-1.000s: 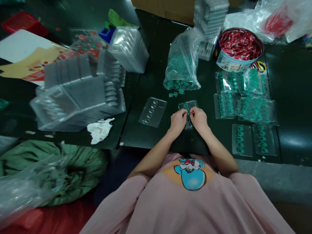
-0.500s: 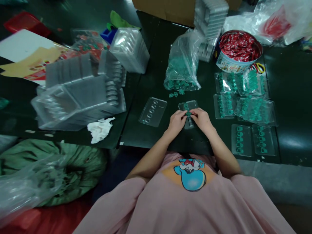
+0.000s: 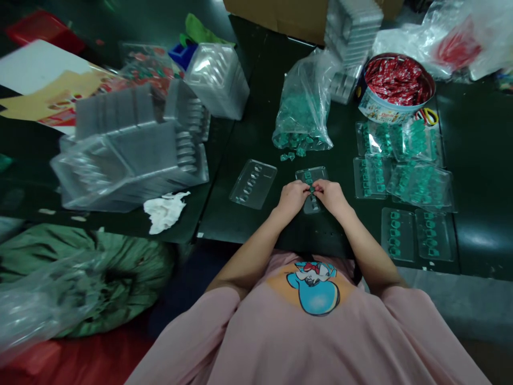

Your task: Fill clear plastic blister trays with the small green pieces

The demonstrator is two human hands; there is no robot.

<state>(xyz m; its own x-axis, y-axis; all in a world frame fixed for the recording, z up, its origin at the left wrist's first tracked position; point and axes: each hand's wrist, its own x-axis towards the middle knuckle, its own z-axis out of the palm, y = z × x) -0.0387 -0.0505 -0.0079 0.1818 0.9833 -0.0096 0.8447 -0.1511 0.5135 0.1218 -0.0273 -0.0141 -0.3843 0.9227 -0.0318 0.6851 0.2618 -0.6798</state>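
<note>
Both my left hand (image 3: 294, 199) and my right hand (image 3: 329, 197) pinch a small green piece (image 3: 311, 189) between their fingertips, over a clear tray (image 3: 320, 172). Green shows in the upper slots of this tray; its lower slots look clear. To the left lies another clear tray (image 3: 262, 184) with no green in its slots. Beyond my hands, a plastic bag (image 3: 301, 109) of green pieces lies with its mouth toward me, and a few loose pieces (image 3: 287, 156) rest in front of it.
Filled trays (image 3: 420, 184) are piled on the right, with two more (image 3: 407, 235) nearer me. Behind them stand a round tin (image 3: 385, 111) of red packets and scissors (image 3: 430, 116). Stacked clear trays (image 3: 136, 155) and a crumpled white tissue (image 3: 165, 213) are on the left.
The fingertips have closed in around the green piece, which now shows less and sits slightly lower over the tray. The whole view has shifted slightly.
</note>
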